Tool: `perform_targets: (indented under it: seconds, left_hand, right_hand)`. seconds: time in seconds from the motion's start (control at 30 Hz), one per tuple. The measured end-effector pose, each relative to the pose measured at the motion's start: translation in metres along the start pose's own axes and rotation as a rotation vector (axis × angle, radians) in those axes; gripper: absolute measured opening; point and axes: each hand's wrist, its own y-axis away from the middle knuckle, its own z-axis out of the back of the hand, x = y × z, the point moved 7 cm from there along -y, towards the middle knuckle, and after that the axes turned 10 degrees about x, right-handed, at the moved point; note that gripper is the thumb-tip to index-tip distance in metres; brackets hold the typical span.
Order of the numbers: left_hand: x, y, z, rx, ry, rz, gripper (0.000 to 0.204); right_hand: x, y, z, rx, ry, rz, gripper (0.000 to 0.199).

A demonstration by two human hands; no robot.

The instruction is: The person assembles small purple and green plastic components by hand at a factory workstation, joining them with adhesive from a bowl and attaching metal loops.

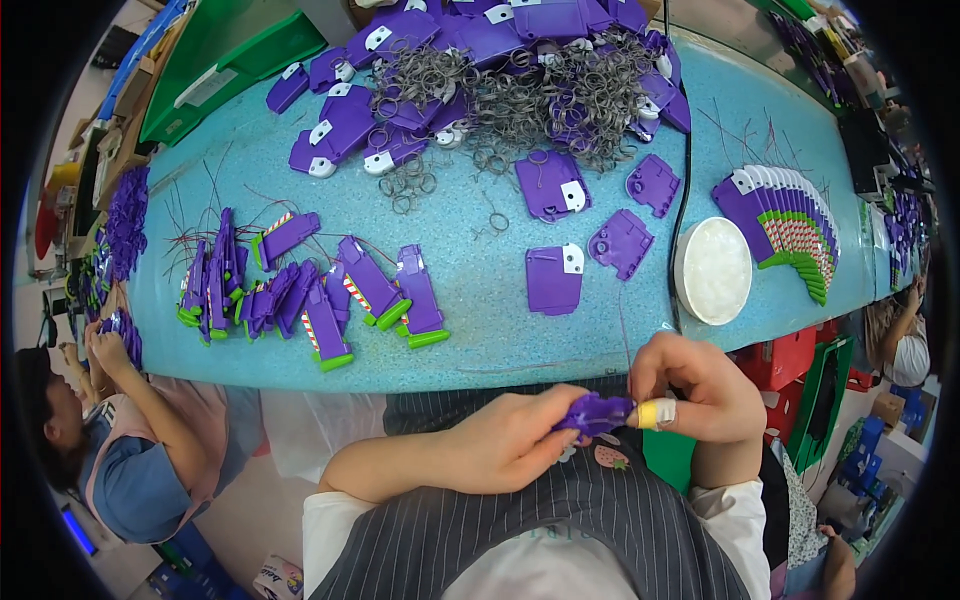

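A small purple plastic part [594,414] is held close to my body, just off the table's near edge. My left hand [515,435] pinches it from the left. At its right end my right hand [705,390] is closed, the thumb, wrapped in yellow and white tape, against the part. A thin wire [624,325] runs up from beside the right fingertips. Beyond my hands lie purple shells with white corners [554,281] and purple cover plates [622,243]. What sits inside the held part is hidden by my fingers.
Purple shells and coiled wires [540,95] heap at the back. Purple-green assemblies with wires [370,275] lie left; a fanned row [790,220] lies right. A round white tub [713,270] stands beside a black cable [688,130]. A co-worker [150,450] sits at left.
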Motion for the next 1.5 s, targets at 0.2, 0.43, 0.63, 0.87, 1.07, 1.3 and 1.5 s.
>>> perform_targets:
  seconds: [0.2,0.43,0.63,0.87,1.07,1.3,1.5]
  left_hand:
    - [-0.005,0.024,-0.010,0.121,0.442,-0.282,0.027]
    - [0.038,0.048,-0.001,-0.339,0.865,-0.014,0.044]
    - [0.046,0.040,-0.006,-0.350,0.813,0.051,0.049]
    - [0.034,0.027,-0.015,-0.297,0.685,0.059,0.048]
    - [0.032,0.029,-0.014,-0.349,0.497,0.029,0.039]
    - [0.016,0.030,0.000,-0.334,0.188,0.013,0.030]
    - [0.007,0.035,0.002,-0.362,0.006,-0.113,0.025]
  right_hand:
    - [-0.007,-0.046,-0.002,0.233,-0.044,0.225,0.025]
    - [0.017,-0.054,-0.007,-0.618,1.206,0.172,0.046]
    - [-0.018,-0.008,-0.010,-0.434,0.084,0.352,0.026]
    - [-0.034,-0.036,-0.028,-0.130,-0.057,0.260,0.027]
    - [-0.038,-0.035,-0.032,-0.223,0.020,0.330,0.030]
    - [-0.033,-0.029,-0.029,-0.436,-0.250,0.266,0.037]
    - [-0.056,-0.045,-0.045,-0.107,-0.750,0.340,0.026]
